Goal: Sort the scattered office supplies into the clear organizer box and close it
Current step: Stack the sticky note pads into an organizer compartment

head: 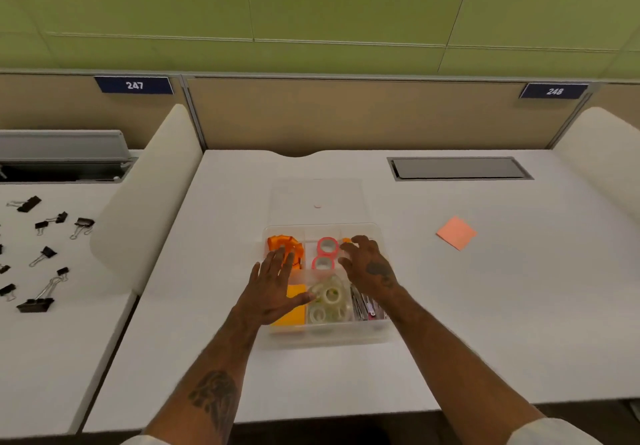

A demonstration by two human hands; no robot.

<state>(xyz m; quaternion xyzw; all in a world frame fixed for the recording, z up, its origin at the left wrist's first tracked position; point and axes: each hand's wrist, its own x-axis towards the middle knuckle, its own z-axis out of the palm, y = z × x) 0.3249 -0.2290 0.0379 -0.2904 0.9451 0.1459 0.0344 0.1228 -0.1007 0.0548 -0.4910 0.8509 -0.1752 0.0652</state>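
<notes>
Left hand (273, 288) lies flat, fingers straight; right hand (369, 269) fingers spread, loosely bent, seemingly empty; organizer box (329, 335) beneath both.

Blue plate 247 (134, 85) and blue plate 248 (554, 91) sit on the partition (346, 115) behind the desk's (485, 306) grey cable hatch (460, 168).

An office: numbered cubicle partitions (346, 115), white desks (485, 306), binder clips (45, 254).
</notes>
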